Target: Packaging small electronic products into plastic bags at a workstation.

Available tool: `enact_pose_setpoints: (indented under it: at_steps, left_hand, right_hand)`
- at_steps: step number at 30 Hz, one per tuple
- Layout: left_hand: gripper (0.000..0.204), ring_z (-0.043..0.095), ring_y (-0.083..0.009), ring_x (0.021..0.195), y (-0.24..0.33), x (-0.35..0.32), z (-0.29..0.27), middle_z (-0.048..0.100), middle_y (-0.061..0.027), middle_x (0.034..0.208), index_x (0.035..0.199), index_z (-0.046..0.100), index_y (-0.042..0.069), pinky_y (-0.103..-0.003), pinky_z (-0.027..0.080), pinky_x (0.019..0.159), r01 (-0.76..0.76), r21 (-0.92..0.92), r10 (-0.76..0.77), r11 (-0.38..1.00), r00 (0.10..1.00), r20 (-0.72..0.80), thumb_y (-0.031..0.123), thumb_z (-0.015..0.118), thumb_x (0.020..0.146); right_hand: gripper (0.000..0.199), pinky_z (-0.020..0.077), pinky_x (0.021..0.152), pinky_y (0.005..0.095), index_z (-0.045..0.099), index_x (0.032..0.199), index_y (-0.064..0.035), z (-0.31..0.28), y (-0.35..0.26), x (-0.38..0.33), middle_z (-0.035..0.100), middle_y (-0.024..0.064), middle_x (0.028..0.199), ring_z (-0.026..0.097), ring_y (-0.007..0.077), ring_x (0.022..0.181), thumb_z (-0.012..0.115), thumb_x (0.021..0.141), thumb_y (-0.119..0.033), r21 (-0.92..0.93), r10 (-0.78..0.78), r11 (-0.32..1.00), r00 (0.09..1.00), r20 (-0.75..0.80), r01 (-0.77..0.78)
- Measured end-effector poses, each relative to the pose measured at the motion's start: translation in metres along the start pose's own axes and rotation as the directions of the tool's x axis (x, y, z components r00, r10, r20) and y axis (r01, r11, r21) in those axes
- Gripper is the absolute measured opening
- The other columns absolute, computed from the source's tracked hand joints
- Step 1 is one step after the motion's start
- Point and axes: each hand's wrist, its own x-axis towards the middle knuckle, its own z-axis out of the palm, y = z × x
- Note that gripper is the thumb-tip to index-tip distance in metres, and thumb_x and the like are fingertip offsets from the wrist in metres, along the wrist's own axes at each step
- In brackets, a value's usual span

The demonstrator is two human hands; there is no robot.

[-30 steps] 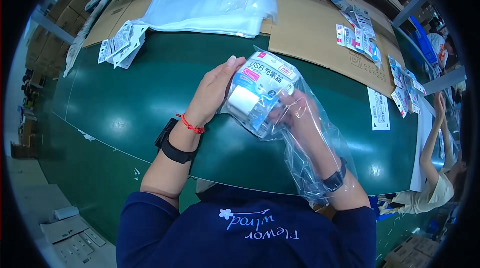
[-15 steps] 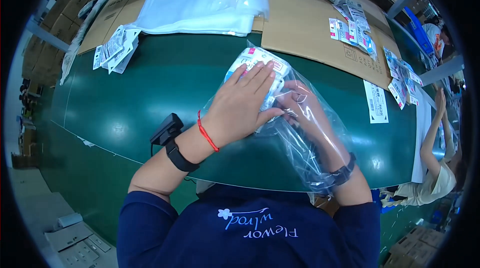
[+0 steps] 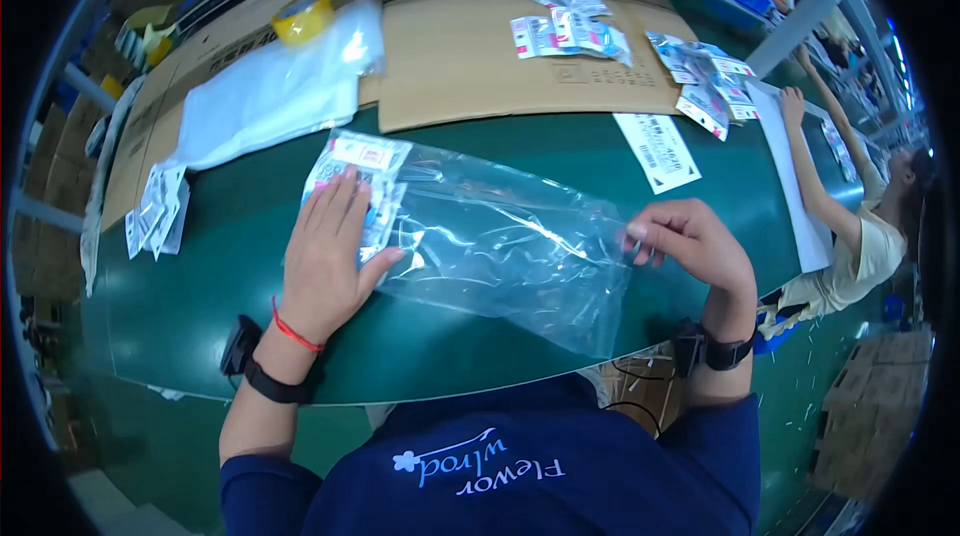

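One clear bag (image 3: pixel 500 236) lies flat: left hand (image 3: pixel 328 256) presses it with fingers spread, right hand (image 3: pixel 692 241) pinches its open end.

Clear plastic bag (image 3: pixel 500 241) flat on green table, small printed packets (image 3: pixel 360 176) inside its far-left end

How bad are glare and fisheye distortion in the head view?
Head view: white glare streaks across the clear plastic bag, partly masking it; green table edge bows strongly toward the rim; dark vignette in the corners; left hand and right hand look sharp, no obvious motion blur.
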Motion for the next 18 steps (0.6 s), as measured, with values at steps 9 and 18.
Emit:
enact_pose_setpoints:
  at_steps: [9,18]
  left_hand:
    - [0.066,0.036,-0.0369,0.132,0.055,0.0,0.013,0.039,-0.0198,0.142,0.134,0.044,0.001,-0.054,0.016,0.111,-0.131,-0.053,0.133,0.99,0.991,0.034,0.039,0.062,0.084]
    - [0.054,0.042,-0.0319,0.128,0.089,-0.001,0.05,0.051,-0.0129,0.132,0.121,0.057,0.006,-0.053,0.023,0.11,-0.375,-0.23,0.41,0.898,0.903,0.128,0.038,0.068,0.079]
  right_hand:
    - [0.019,0.0525,0.055,0.0315,0.067,0.099,0.006,0.05,-0.074,-0.022,0.066,0.0168,0.076,0.065,0.0224,0.062,0.064,0.086,-0.008,0.585,-0.948,0.307,0.295,0.119,0.751]
    - [0.063,0.0333,0.105,0.0391,0.048,0.132,-0.0052,-0.178,0.031,0.116,0.041,0.0212,0.139,0.04,0.0315,0.128,0.065,0.083,-0.041,-0.638,-0.606,0.751,0.206,-0.769,-0.171]
